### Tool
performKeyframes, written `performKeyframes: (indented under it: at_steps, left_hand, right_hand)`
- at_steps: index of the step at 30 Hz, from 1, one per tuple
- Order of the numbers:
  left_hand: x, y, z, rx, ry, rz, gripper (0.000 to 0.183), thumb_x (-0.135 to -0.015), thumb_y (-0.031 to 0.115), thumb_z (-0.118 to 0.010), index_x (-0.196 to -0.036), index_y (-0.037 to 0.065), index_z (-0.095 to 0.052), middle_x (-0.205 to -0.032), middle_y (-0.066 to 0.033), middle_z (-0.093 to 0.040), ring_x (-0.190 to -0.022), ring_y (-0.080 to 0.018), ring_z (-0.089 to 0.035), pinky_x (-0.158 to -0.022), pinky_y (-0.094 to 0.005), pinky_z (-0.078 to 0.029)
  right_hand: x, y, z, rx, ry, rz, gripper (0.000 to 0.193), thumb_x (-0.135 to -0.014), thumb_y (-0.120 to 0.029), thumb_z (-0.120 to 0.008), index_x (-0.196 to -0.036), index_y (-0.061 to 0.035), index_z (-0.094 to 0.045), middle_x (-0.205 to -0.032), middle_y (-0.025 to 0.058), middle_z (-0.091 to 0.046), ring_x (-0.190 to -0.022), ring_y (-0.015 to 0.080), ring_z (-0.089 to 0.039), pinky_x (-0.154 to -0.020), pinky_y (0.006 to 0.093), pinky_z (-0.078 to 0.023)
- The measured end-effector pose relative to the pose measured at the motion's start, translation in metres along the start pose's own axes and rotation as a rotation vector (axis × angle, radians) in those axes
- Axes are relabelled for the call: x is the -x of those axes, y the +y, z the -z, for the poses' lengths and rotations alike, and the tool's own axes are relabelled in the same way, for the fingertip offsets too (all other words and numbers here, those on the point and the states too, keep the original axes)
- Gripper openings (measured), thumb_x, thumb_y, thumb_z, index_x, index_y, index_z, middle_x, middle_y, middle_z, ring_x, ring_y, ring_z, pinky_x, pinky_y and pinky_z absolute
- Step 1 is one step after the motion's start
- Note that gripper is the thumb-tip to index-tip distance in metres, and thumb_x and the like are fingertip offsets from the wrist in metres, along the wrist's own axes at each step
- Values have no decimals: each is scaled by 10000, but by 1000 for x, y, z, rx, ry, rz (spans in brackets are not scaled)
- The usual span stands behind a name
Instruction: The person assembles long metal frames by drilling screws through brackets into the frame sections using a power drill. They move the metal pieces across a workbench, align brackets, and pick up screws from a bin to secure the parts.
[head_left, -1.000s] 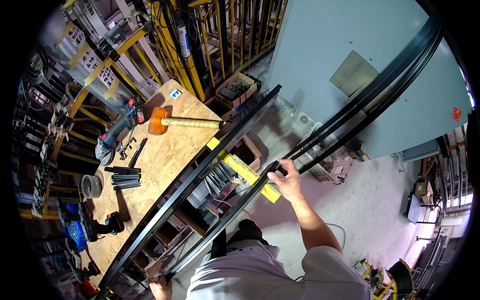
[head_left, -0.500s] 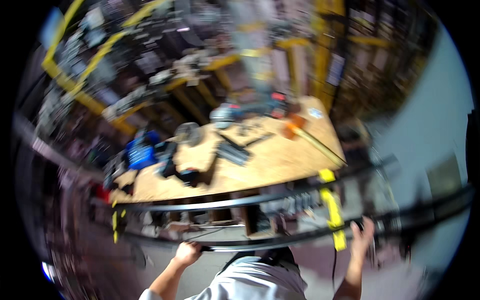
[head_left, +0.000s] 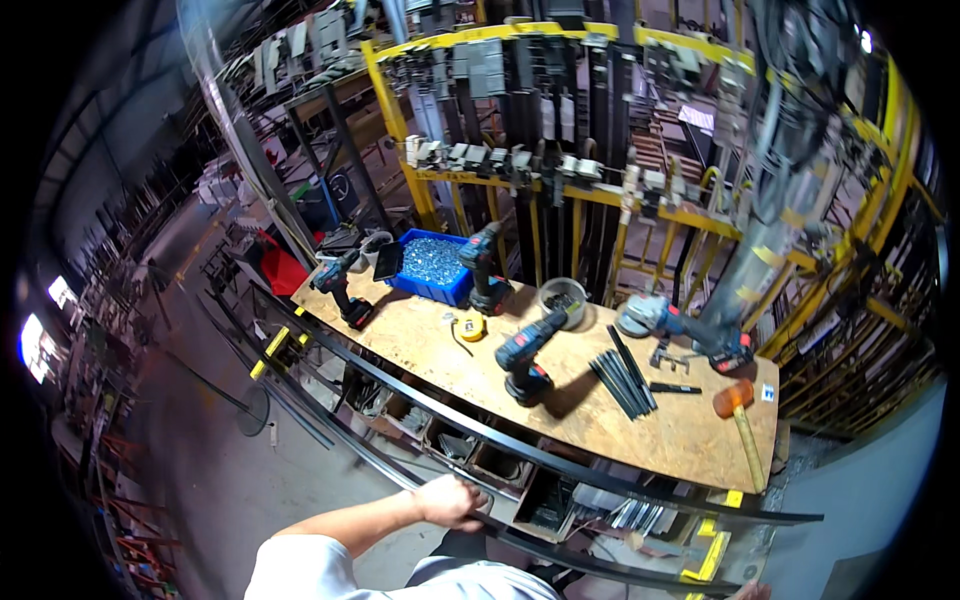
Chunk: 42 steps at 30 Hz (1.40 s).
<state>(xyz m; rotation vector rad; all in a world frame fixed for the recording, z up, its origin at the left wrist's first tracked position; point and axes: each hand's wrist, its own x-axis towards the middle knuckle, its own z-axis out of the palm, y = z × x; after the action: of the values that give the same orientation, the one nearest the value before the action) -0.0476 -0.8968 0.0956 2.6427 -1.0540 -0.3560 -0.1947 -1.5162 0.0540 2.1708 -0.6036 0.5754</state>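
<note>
Two long dark metal profile bars run along the near side of the wooden workbench, resting across yellow supports. My left hand (head_left: pixel 450 502) is closed around the near bar (head_left: pixel 380 462), about mid-length. At the lower edge, only a bit of my right hand (head_left: pixel 750 592) shows, close to the right end of that bar; its fingers are mostly cut off. The far bar (head_left: pixel 480 432) lies between the near one and the workbench (head_left: pixel 420 345), untouched. One yellow support (head_left: pixel 712 555) is at the right, another (head_left: pixel 270 352) at the left.
The bench carries several cordless drills (head_left: pixel 525 350), an angle grinder (head_left: pixel 660 318), an orange-headed mallet (head_left: pixel 742 420), dark strips (head_left: pixel 622 384), a tape measure (head_left: pixel 468 327) and a blue bin of small fasteners (head_left: pixel 430 265). Yellow racks (head_left: pixel 560 185) with profiles stand behind.
My view has swung left and steadied. My left hand stays on the near bar. My right hand, earlier in full view by the bar, now sits mostly beyond the lower edge.
</note>
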Motion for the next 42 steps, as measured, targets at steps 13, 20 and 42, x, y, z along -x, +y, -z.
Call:
performKeyframes:
  at_steps: [13, 20, 42]
  left_hand:
    - [-93, -455, 161, 23, 628, 955, 209, -825, 238, -731, -895, 43, -761, -963, -239, -727, -912, -417, -712, -791, -496, -567]
    - [-126, -507, 194, -98, 199, 979, 271, -914, 92, -577, -1105, 73, -767, -1190, -164, -736, -1099, -331, -720, -946, -435, -580]
    - [-99, -432, 237, 35, 587, 867, 291, -837, 258, -663, -916, -1, -768, -1060, -268, -726, -983, -409, -721, -891, -474, -577]
  right_hand:
    - [-119, -392, 312, -1950, -651, -45, 777, -761, -45, -847, -1426, 56, -457, -1243, 212, -613, -1161, 304, -626, -978, 376, -539]
    - [-157, -476, 362, -1809, -562, -77, 676, -753, -103, -846, -1330, 32, -521, -1179, 215, -686, -1084, 325, -681, -946, 394, -531]
    - [-90, -307, 424, -2106, -460, -196, 321, -854, 1, -716, -1162, 42, -634, -1126, 136, -704, -947, 218, -699, -874, 364, -556]
